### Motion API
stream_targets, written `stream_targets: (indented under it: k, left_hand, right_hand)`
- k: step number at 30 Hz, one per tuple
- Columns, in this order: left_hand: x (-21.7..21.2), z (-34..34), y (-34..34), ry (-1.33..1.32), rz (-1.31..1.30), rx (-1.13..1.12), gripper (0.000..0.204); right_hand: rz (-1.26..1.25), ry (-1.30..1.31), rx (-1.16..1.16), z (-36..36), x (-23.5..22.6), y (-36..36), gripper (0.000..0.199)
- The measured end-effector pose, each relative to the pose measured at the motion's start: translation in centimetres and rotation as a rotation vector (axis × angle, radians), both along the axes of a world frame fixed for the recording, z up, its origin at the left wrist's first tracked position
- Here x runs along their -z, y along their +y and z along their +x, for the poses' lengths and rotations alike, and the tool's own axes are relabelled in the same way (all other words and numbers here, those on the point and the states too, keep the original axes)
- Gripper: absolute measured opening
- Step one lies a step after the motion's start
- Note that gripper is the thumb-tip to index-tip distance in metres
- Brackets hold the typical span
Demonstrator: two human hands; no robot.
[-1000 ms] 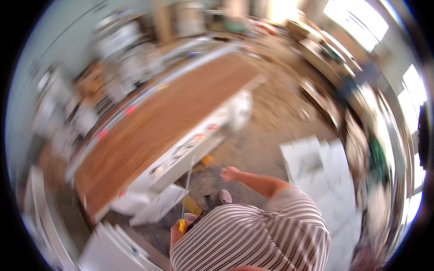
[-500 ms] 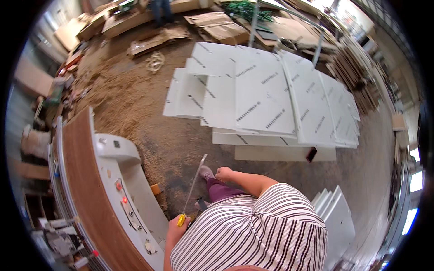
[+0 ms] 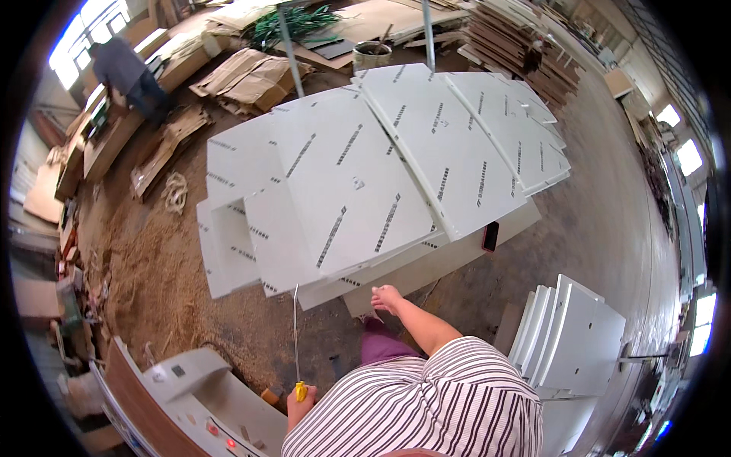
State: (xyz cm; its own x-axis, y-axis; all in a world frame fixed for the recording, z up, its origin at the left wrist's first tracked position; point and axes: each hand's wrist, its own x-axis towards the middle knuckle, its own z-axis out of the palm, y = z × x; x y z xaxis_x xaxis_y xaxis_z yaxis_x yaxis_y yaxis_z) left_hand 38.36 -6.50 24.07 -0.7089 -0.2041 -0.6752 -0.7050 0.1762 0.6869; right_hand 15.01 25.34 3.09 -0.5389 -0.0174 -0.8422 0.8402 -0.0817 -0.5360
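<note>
My left hand (image 3: 299,404) grips a yellow tape measure (image 3: 301,391) low in the view. Its pale blade (image 3: 296,335) extends forward, and the tip overlaps the near edge of a white panel; whether it touches, I cannot tell. Ahead of me lies a wide stack of white panels (image 3: 358,190) with dark printed marks, several overlapping unevenly. My right hand (image 3: 387,298) hangs in front of the stack's near edge, fingers loosely bent and apart, holding nothing. A dark phone-like object with a reddish edge (image 3: 490,236) sits by the stack's near right side.
Left of me stands a machine (image 3: 183,381) with red buttons and a brown top. White panels (image 3: 571,327) lean upright at right. Sawdust (image 3: 145,289) covers the left floor. Behind are cardboard (image 3: 247,80), a bucket (image 3: 371,57), metal posts and a bending person (image 3: 129,76).
My view has turned right and come nearer the panel stack. The tape blade now points at the stack instead of over bare floor. My right hand's fingers have loosened.
</note>
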Motion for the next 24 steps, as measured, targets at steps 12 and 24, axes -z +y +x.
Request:
stream_targets:
  k: [12,24]
  left_hand:
    - [-0.8,-13.4,5.3,-0.159,0.042,0.174,0.016]
    - [0.0,-17.8,4.2,-0.121,0.009,0.38,0.018]
  right_hand:
    - [0.583,0.282,0.881,-12.1,2.6,25.4,0.035]
    - [0.156,0.195,0.944,-11.7,1.0,26.6,0.03]
